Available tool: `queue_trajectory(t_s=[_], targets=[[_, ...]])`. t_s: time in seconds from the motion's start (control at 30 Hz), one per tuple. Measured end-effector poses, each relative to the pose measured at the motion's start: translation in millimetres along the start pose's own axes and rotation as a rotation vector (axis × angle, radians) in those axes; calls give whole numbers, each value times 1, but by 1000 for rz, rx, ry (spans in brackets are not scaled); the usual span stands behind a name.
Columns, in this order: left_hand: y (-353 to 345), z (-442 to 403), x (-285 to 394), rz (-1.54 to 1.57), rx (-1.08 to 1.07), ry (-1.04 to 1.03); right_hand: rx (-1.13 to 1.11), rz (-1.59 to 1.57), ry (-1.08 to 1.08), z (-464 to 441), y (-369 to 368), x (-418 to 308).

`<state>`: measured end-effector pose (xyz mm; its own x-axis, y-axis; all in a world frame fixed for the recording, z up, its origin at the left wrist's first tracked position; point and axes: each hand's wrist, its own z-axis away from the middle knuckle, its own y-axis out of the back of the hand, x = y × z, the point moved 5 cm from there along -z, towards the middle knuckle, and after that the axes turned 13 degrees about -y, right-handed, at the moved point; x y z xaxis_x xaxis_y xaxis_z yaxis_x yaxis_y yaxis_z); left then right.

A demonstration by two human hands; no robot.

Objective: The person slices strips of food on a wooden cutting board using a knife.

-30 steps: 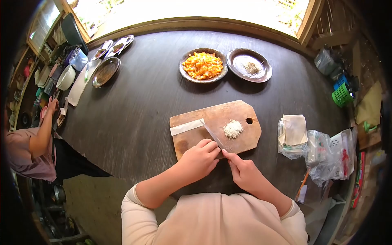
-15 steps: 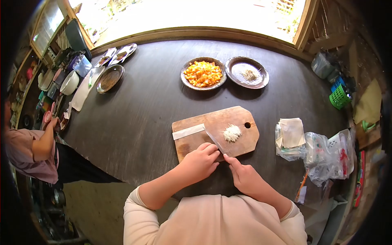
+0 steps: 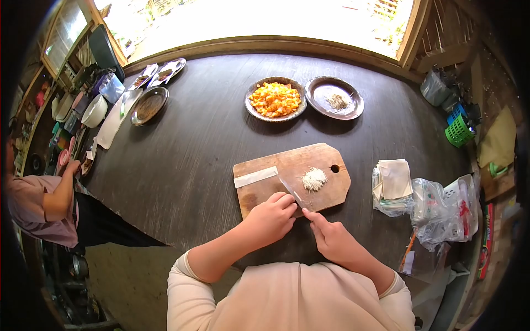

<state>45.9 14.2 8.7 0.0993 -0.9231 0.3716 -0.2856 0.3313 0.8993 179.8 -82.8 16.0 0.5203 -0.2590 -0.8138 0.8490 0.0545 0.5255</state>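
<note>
Dark table (image 3: 193, 143), bright wood-framed window (image 3: 254, 22), brown floor (image 3: 138, 281)

Now with a small pale streak (image 3: 297, 196) on the knife (image 3: 287, 184), and the co-worker's hand (image 3: 73, 166) lower than before.

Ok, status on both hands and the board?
Right hand on knife. Left hand close beside blade, fingers look tight there. White strip, pale shreds on board.

Red box (image 3: 486, 241) at far right, "BEST" apparently printed, rest unclear
</note>
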Motion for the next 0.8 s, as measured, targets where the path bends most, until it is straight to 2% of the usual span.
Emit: queue_trajectory(t_s=[0.2, 0.27, 0.37, 0.5, 0.6, 0.8], targets=[[1, 0, 0, 7, -9, 16, 30, 27, 30, -6, -4, 8], [3, -1, 2, -26, 2, -16, 104, -18, 124, -11, -5, 13], [-1, 1, 1, -18, -4, 10, 52, 2, 27, -18, -8, 13], [1, 3, 1, 5, 18, 10, 51, 25, 11, -14, -8, 13], [-1, 2, 0, 2, 10, 7, 99, -2, 83, -9, -7, 12], [-2, 2, 2, 0, -4, 5, 47, 27, -1, -13, -9, 15]])
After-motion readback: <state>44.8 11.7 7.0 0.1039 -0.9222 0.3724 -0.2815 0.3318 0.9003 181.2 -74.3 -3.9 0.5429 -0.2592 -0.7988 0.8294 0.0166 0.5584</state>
